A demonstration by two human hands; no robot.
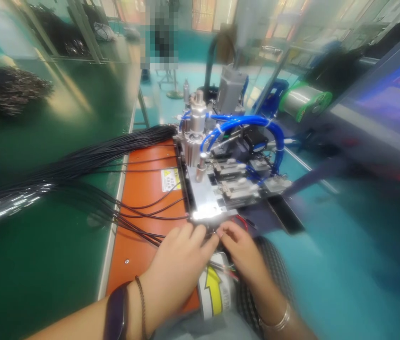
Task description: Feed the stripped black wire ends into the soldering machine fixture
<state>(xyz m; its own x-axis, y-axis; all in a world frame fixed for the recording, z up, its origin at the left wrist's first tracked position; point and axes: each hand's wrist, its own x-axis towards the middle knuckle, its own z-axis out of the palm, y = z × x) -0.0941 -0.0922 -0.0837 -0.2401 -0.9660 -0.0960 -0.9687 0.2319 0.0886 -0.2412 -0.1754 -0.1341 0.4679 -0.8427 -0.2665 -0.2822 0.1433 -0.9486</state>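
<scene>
My left hand (182, 255) is closed, fingers curled over black cables (143, 231) at the front edge of a metal machine (203, 196). My right hand (240, 250) pinches with thumb and fingertips just beside the left thumb. Between the fingertips a tiny bright wire-like end shows; most of it is hidden by the fingers. Red wire (243, 221) loops behind my right fingers. Below the hands, loose thin wires lie over a white label with a yellow arrow (214, 288).
A thick bundle of black cables (115, 146) runs across the orange tabletop (146, 174) from the left. Blue air hoses (256, 122) arch over the machine. A green wire spool (304, 101) and a blurred screen (398, 89) stand at the right.
</scene>
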